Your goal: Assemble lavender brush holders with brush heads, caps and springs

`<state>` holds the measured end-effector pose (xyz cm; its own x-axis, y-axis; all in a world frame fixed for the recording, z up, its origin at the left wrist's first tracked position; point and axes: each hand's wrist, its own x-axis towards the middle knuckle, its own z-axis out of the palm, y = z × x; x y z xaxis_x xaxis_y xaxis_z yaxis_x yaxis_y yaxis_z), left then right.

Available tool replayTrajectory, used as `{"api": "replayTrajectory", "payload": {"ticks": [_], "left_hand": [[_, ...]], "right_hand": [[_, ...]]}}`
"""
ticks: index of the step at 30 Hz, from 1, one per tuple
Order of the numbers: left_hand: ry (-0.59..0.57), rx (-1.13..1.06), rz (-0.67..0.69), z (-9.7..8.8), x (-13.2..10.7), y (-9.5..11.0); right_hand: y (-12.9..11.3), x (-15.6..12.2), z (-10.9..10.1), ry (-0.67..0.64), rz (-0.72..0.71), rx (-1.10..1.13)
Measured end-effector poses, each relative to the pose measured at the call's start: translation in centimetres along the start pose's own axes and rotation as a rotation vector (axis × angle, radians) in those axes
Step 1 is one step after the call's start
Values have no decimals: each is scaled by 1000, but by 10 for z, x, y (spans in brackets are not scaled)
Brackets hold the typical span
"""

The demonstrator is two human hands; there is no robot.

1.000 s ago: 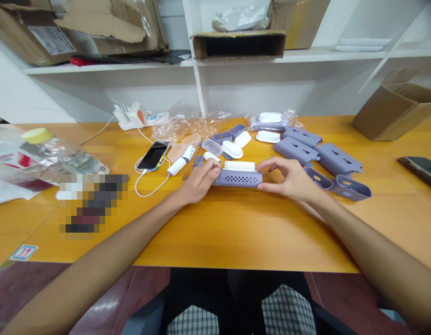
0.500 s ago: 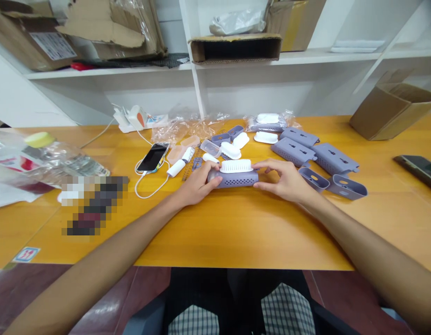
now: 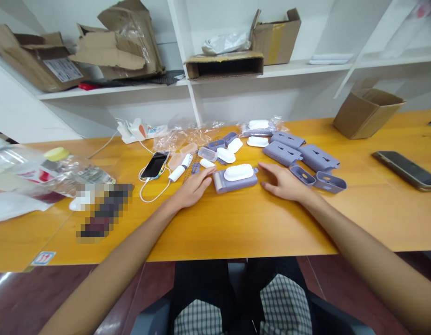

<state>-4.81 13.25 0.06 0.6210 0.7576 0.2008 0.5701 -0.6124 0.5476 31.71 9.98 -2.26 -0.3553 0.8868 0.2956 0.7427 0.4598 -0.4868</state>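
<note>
On the tabletop (image 3: 222, 228), a white-topped purple case (image 3: 236, 185).

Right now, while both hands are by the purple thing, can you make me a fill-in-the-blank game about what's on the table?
1. The white brush lies on ____ of the purple holder.
2. The purple holder is ____ the left hand and the right hand.
3. The brown box on the right side of the table is made of ____.

Missing words: top; between; cardboard.
</note>
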Motion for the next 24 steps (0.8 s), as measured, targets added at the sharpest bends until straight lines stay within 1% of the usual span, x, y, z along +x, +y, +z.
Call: {"api": "replayTrajectory", "payload": {"ticks": [2,4,8,11,15,19,24], "left_hand": [[15,66,-48,3,-5,1],[-6,179,-87,8,-11,5],[-61,397,-143,20,-25,17],[-79,473,-193,24,-35,26],[-91,507,-211,24,-42,32],[-115,518,-224,24,-42,33],[-104,529,-204,25,-42,29]], "right_hand": [[-6,-13,4,-53,-7,-172],[-15,-25,8,-89,6,-295],[-27,-41,15,-107,53,-423],[-27,-43,17,-110,72,-450],[-25,-42,18,-97,70,-454],[-25,-42,18,-106,76,-456],[-25,-41,16,-123,76,-451]]}}
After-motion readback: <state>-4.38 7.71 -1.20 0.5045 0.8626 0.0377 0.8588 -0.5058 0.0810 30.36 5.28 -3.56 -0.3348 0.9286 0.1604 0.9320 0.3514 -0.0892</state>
